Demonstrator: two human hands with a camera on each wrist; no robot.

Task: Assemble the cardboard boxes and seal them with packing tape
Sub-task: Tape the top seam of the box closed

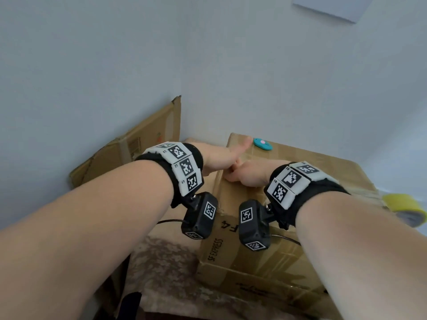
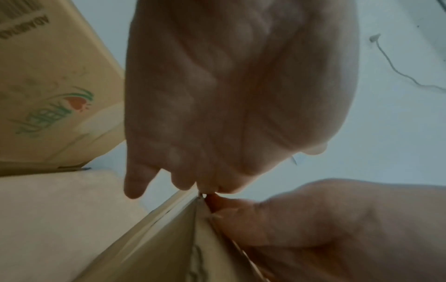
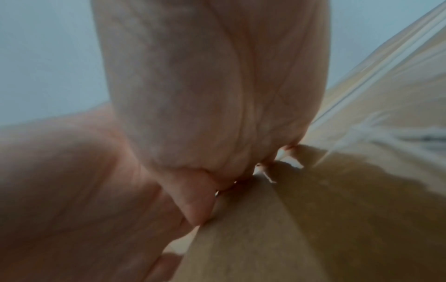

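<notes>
A closed brown cardboard box [image 1: 288, 227] printed "SF EXPRESS" stands in front of me. Both hands meet at its top left edge. My left hand [image 1: 221, 158] lays its thumb flat along the top, and its straight fingers [image 2: 183, 181] reach down to the edge. My right hand [image 1: 249, 175] is curled, with its thumb [image 2: 217, 204] pressed on the same edge of the box [image 2: 156, 248]. A glossy tape strip [image 3: 386, 85] runs across the top. The yellow tape roll [image 1: 406, 210] rests at the box's right edge. Whether the right hand pinches tape is hidden.
A small teal object [image 1: 262, 144] lies on the far part of the box top. A flattened cardboard box [image 1: 129, 153] leans against the wall on the left. A patterned cloth [image 1: 166, 262] covers the surface under the box. Pale walls close in behind.
</notes>
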